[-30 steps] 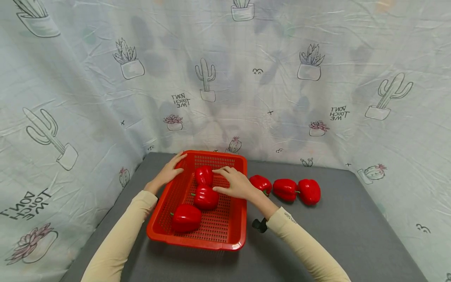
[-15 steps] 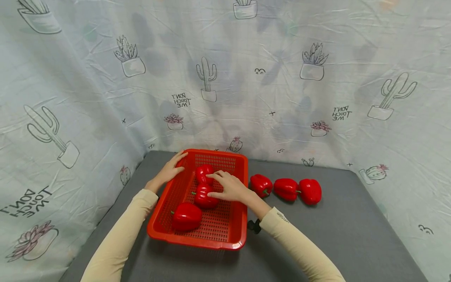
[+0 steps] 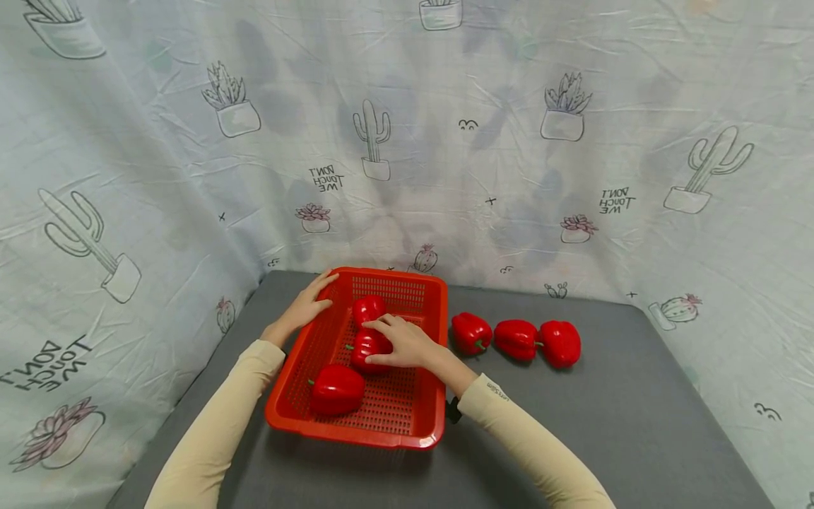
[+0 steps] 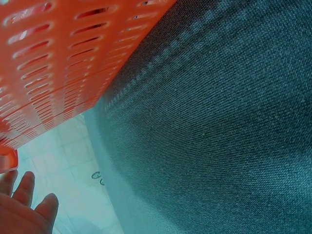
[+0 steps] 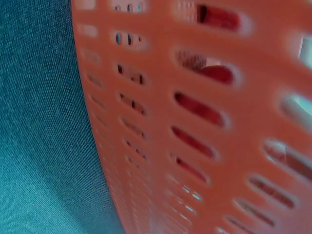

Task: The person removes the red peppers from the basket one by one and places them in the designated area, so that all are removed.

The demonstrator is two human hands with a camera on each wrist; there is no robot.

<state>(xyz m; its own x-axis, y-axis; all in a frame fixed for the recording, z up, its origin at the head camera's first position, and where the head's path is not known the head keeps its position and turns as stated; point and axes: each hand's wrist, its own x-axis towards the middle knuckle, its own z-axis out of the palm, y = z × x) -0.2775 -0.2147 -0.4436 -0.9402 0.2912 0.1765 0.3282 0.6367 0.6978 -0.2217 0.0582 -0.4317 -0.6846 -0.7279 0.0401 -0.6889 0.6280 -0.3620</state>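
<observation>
A red bell pepper (image 3: 365, 351) lies in the middle of the red plastic basket (image 3: 397, 440). My right hand (image 3: 407, 343) reaches over the basket's right wall, thumb and fingers spread across that pepper; whether they touch it is hard to tell. Behind it lies another bell pepper (image 3: 367, 308), partly covered by my fingers, and a third bell pepper (image 3: 337, 390) sits at the front left. My left hand (image 3: 304, 309) rests on the basket's left rim with its fingers extended. In the left wrist view, those fingertips (image 4: 47, 204) show beside the rim. The right wrist view shows mostly basket wall.
Right of the basket, a row of bell peppers stands on the grey table (image 3: 610, 403): one bell pepper (image 3: 471, 334) close to the wall, a second bell pepper (image 3: 516, 340), and a third bell pepper (image 3: 560, 344). A cactus-print curtain (image 3: 432, 141) hangs behind the table.
My right hand has moved left and slightly toward me, from the right side of the basket's inside to over the middle bell pepper. The left hand and the peppers keep their places.
</observation>
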